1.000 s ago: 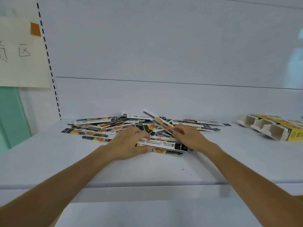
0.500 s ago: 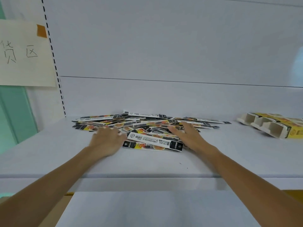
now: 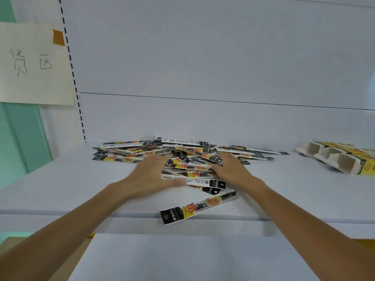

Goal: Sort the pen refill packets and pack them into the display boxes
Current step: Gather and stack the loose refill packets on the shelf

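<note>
1. Forearms are seen entering from the lower left and lower right corners of the frame, both reaching up toward the centre over a white shelf (image 3: 60,191).
2. One pen refill packet (image 3: 199,206) is found apart from the rest, just below centre; it lies slanted, its black end hanging over the shelf's front edge.
3. The left hand (image 3: 149,176) is laid palm down at centre left, fingers spread and blurred; its grip is released, with the thumb resting across a white-backed packet at the near edge of the pile.
4. The right hand (image 3: 233,169) is placed palm down at centre right, fingers stretched flat onto the packets; its grip is likewise released and nothing is clasped.
5. The pile of packets (image 3: 190,153) is spread across the middle of the frame, between and beyond the two hands; yellow, black and white wrappers are overlapped at many angles, mostly lying lengthwise from left to right.
6. The display boxes (image 3: 341,159) are seen at the right edge, well apart from the pile; they lie on their sides, with their open compartments turned toward the left.
7. A paper sign (image 3: 34,63) with handwritten characters is fixed at the upper left, held by a piece of orange tape (image 3: 58,37).
8. The white back panel (image 3: 203,57) fills the upper frame.
</note>
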### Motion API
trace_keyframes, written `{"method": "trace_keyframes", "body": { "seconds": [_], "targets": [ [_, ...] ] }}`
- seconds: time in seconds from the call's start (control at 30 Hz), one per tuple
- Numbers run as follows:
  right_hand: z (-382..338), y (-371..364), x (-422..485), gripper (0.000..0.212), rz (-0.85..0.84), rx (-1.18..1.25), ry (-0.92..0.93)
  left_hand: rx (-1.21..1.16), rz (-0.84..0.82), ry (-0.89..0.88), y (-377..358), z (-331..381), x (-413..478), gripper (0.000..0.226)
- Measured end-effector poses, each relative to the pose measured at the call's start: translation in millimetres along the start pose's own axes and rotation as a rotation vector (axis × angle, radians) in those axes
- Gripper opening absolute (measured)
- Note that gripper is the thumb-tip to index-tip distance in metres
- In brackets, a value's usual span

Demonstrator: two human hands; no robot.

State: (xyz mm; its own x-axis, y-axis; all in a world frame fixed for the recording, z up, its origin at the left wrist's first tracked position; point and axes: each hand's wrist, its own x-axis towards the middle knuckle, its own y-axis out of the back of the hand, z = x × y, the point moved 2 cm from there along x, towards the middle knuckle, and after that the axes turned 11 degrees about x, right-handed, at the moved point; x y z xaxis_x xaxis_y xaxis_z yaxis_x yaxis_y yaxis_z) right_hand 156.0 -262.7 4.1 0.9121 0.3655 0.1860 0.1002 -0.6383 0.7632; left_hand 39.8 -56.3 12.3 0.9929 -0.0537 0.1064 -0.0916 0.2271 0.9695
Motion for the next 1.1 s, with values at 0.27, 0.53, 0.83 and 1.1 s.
{"method": "trace_keyframes", "body": {
  "seconds": [0.27, 0.53, 0.83, 1.1],
  "targets": [
    [-20.4, 8.9, -16.8, 0.048, -0.272, 0.026, 0.167, 0.13, 0.001, -0.161, 5.2, 0.1, 9.9, 0.09],
    [-22.6, 24.6, -9.9, 0.038, -0.111, 0.163, 0.153, 0.233, 0.064, -0.159, -9.9, -1.0, 21.8, 0.062],
    [-15.7, -9.5, 4.5, 0.052, 0.026, -0.311, 0.141, 0.479, 0.211, -0.156, -13.0, -0.5, 34.0, 0.088],
    [-38.7, 3.4, 15.8, 0.024, -0.083, -0.3, 0.31, 0.349, 0.374, -0.189, -13.1, -1.7, 36.5, 0.08]
  ]
}}
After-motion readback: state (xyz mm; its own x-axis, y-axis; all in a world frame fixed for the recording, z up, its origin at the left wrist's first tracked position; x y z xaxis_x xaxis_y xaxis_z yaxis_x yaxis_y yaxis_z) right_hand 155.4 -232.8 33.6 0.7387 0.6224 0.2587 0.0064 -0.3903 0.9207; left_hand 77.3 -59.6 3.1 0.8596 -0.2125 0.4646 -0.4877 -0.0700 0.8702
